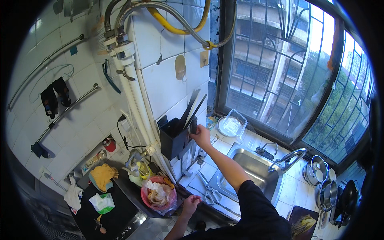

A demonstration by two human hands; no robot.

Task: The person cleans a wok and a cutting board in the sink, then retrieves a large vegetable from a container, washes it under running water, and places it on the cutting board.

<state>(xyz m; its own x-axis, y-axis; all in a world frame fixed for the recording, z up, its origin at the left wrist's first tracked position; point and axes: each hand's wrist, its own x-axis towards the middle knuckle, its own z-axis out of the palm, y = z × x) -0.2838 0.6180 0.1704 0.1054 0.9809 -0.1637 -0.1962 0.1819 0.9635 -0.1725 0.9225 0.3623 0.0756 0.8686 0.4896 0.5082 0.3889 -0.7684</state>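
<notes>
My right hand (201, 137) reaches to a black wall-mounted utensil holder (172, 141), its fingers closed on a dark handle (193, 125) at the holder's right side. What the handle belongs to is hidden. Long black and pale utensils (195, 110) stick up out of the holder. Low at the centre, my left hand (191, 204) hangs with bent fingers and holds nothing that I can see. It is beside a pink basin (144, 195) lined with a plastic bag. Scissors (212, 194) lie on the tiled counter, right of my left hand.
A steel sink (255, 165) with a curved faucet (295, 153) lies under the barred window. Pots and bowls (313, 174) stand to its right, near a dark board (310, 214) bearing leafy vegetables. At left, a black cooktop (90, 207) carries cloths and a packet. White pipes (139, 99) run down the wall.
</notes>
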